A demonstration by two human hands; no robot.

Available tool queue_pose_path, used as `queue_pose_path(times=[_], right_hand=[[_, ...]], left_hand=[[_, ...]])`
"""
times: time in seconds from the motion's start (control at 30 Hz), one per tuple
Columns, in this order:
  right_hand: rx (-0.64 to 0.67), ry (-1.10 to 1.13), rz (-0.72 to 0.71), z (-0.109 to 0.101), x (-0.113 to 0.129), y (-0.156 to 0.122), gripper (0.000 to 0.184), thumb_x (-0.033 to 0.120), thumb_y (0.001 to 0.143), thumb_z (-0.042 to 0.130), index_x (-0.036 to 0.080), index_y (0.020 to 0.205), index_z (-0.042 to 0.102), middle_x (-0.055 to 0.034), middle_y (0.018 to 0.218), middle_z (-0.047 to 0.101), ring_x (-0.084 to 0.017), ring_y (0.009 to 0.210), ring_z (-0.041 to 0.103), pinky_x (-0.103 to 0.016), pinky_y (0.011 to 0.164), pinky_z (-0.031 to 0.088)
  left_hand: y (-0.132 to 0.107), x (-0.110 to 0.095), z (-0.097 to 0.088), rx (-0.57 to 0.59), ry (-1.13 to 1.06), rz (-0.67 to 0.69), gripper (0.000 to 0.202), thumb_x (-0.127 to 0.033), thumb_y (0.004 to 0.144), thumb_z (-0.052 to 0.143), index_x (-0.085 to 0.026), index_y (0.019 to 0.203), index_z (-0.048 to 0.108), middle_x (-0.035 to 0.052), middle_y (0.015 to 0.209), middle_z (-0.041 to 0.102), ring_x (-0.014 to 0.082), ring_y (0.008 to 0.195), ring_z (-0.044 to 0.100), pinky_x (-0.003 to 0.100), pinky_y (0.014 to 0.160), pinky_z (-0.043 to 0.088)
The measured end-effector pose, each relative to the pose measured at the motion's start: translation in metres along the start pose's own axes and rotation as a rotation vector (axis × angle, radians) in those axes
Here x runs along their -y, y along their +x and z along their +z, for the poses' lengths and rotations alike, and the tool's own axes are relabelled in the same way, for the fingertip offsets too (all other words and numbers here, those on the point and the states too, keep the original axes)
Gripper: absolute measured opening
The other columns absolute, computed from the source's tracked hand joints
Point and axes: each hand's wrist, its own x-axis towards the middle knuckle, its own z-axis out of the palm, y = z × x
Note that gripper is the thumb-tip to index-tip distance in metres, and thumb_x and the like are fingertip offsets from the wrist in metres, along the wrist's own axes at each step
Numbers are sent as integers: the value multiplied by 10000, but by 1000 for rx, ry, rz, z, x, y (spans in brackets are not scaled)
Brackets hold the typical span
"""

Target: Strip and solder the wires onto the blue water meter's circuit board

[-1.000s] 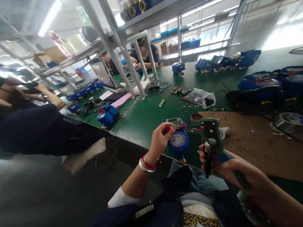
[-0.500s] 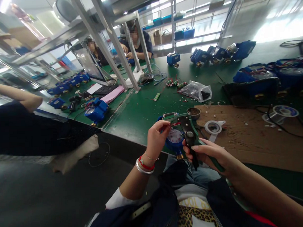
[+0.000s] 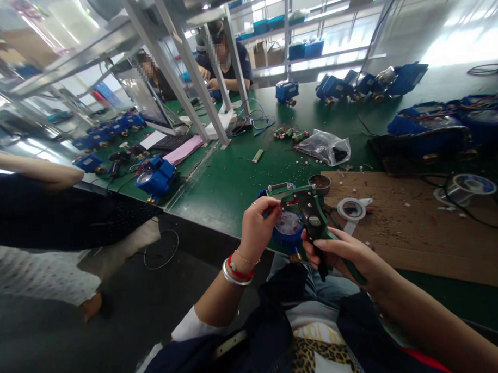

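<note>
My right hand (image 3: 346,253) is wrapped round the handles of a green and black wire stripper (image 3: 312,212). The tool's head reaches left toward my left hand (image 3: 256,223), whose thumb and finger are pinched together on a thin red wire (image 3: 292,202). That wire runs in at the stripper's jaws; its tip is too small to make out. Below both hands sits a blue water meter (image 3: 289,238) with a round clear dial and a brass fitting, at the table's front edge. The stripper and my fingers partly hide it.
A metal tin (image 3: 319,184), a tape roll (image 3: 351,209) and a wire spool (image 3: 469,185) lie on or beside the cardboard (image 3: 430,240). Behind are a plastic bag (image 3: 324,147), small circuit boards (image 3: 288,132) and more blue meters (image 3: 424,118). A co-worker's arm (image 3: 36,168) is at left.
My left fingers have closed up slightly nearer the stripper's jaws, and less red wire shows between. The person at left has shifted, showing patterned clothing and a foot. The view has tilted slightly.
</note>
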Motion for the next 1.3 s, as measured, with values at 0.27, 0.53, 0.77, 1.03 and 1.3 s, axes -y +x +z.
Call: queue_pose_path(times=[0.27, 0.53, 0.77, 1.03, 1.3], right_hand=[[-4, -74, -21, 3, -1, -1, 348, 355, 810, 616, 120, 1038, 500, -53, 835, 490, -115, 695, 487, -262, 645, 403], [-68, -28, -31, 6, -8, 1, 329, 338, 793, 636, 135, 984, 462, 25, 637, 341, -35, 464, 304, -186, 436, 242], [25, 79, -216, 6, -8, -15, 367, 264, 840, 515, 187, 1198, 489, -80, 1008, 487, -172, 932, 482, -321, 878, 393], [118, 79, -133, -8, 16, -10, 414, 245, 850, 485, 179, 1258, 508, -91, 1009, 462, -180, 908, 476, -350, 872, 406], [144, 68, 55, -12, 32, -8, 370, 258, 838, 523, 154, 1188, 581, -98, 966, 518, -165, 835, 505, -321, 800, 425]], left_hand=[[1, -3, -1, 2, 37, 16, 82, -208, 831, 574, -129, 832, 597, 27, 826, 582, 106, 749, 528, 209, 694, 424], [-1, 2, 0, 4, 12, 26, 134, -274, 848, 590, -146, 859, 628, 39, 878, 615, 121, 795, 568, 229, 728, 450], [-3, 0, -4, 10, -146, -31, 232, -320, 866, 579, -137, 979, 664, 75, 945, 642, 128, 804, 605, 247, 761, 489], [0, -5, -6, 34, -34, -19, 265, -322, 893, 533, -154, 1058, 654, 63, 904, 607, 108, 776, 559, 216, 710, 457], [1, 3, -4, 46, 33, -8, 131, -268, 859, 569, -152, 892, 623, 24, 859, 620, 103, 763, 558, 210, 726, 441]])
